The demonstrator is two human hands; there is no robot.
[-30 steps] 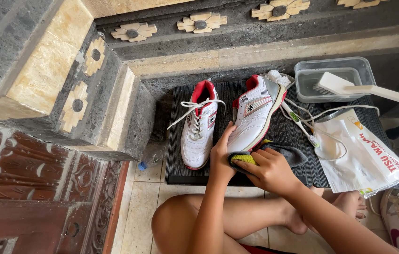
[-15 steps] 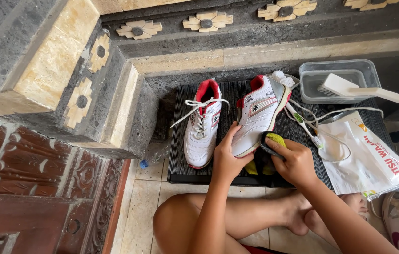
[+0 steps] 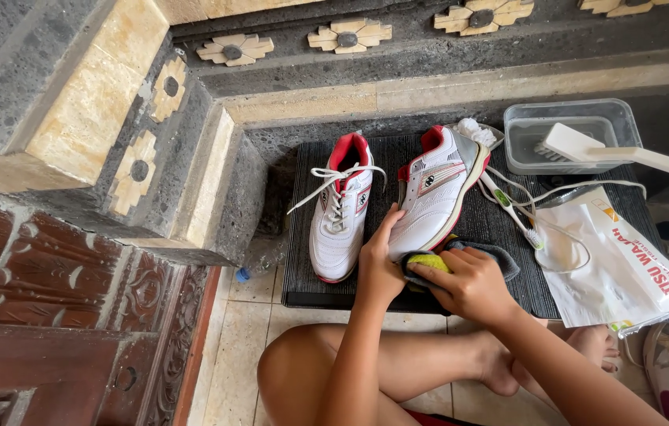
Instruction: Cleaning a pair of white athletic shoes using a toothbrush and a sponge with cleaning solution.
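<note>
White shoe (image 3: 433, 197) toe toward hands, heel away; left (image 3: 378, 264) steadying toe, right (image 3: 468, 282) gripping cloth (image 3: 476, 251).

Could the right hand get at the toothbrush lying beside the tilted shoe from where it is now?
Probably yes. The right hand grips a yellow cloth at the shoe's toe, and the toothbrush lies just beyond on the dark mat, uncovered. The hand is occupied, though.

My left hand (image 3: 380, 264) hides the tilted shoe's (image 3: 433, 189) toe; my right hand (image 3: 468, 284) covers most of the cloth (image 3: 480, 251).
</note>
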